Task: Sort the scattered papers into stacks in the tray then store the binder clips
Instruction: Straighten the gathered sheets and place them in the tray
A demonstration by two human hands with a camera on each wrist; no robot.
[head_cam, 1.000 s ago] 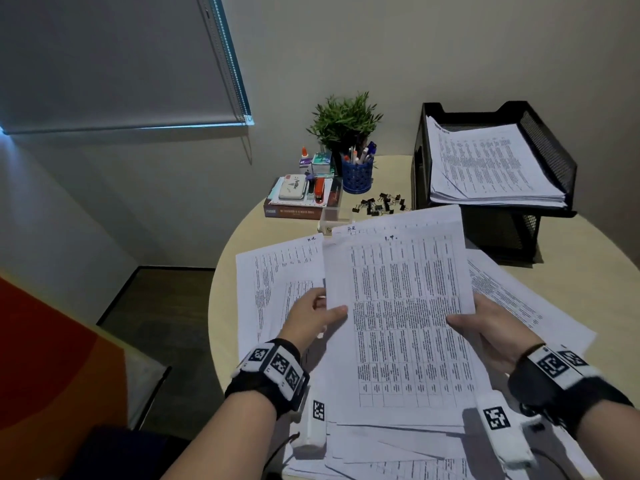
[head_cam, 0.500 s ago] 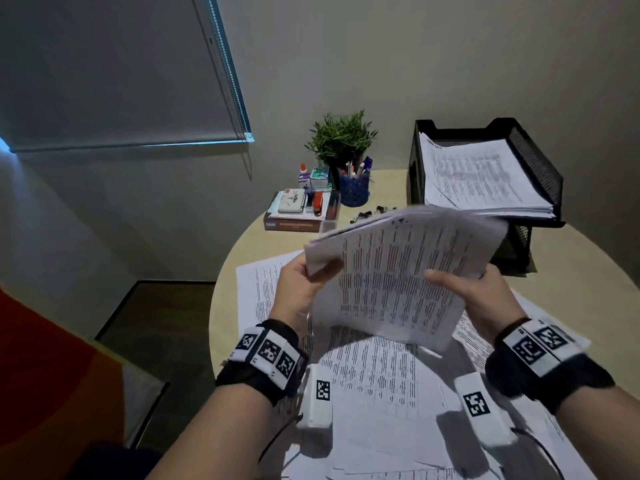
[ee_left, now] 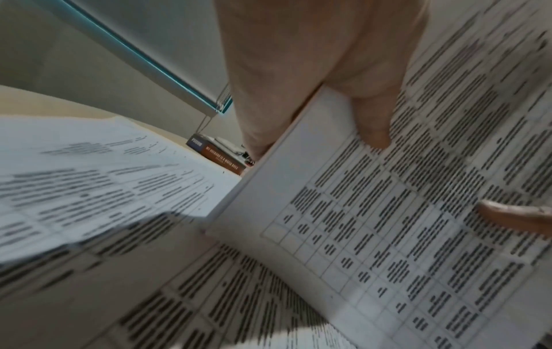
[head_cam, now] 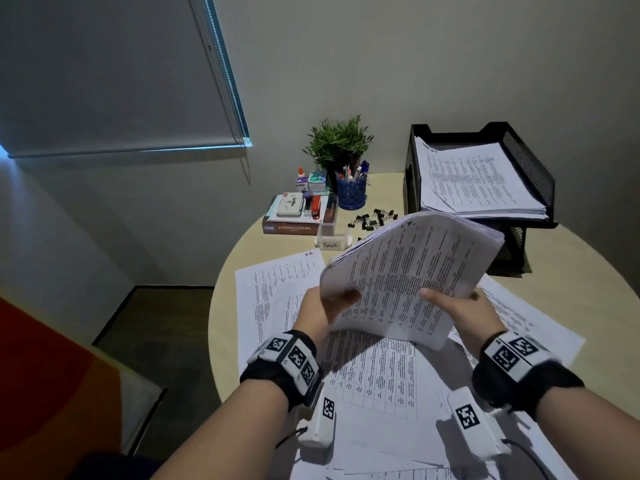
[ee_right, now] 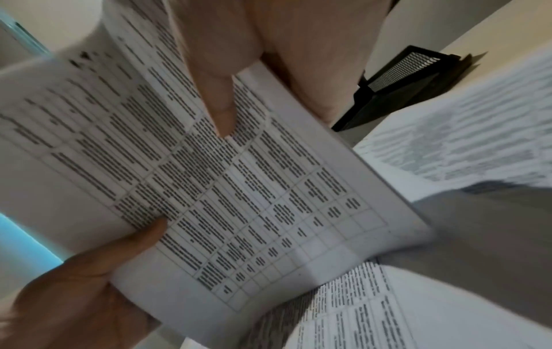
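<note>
Both hands hold one sheaf of papers [head_cam: 408, 275] lifted off the desk [head_cam: 571, 271], tilted with its far edge raised toward the tray [head_cam: 530, 161]. Left hand [head_cam: 325, 306] pinches the sheaf's left edge, thumb on top, fingers underneath; right hand [head_cam: 457, 306] grips the right edge the same way, thumb on the printed face. The wrist views confirm it: left thumb [ee_left: 373, 122] and right thumb [ee_right: 221, 113] each press down on the top sheet.

Black mesh tray stands just beyond the sheaf, to the right; a stack of papers [head_cam: 474, 181] already lies in its top tier. Loose papers [head_cam: 277, 299] are spread on the desk under and around the sheaf. Binder clips [head_cam: 372, 218] lie scattered on the desk left of the tray, near a small clear container labelled "Small" [head_cam: 330, 242]. Further left of the tray: blue pen cup [head_cam: 351, 192], potted plant [head_cam: 337, 142], book [head_cam: 294, 226] with small office items on top.
</note>
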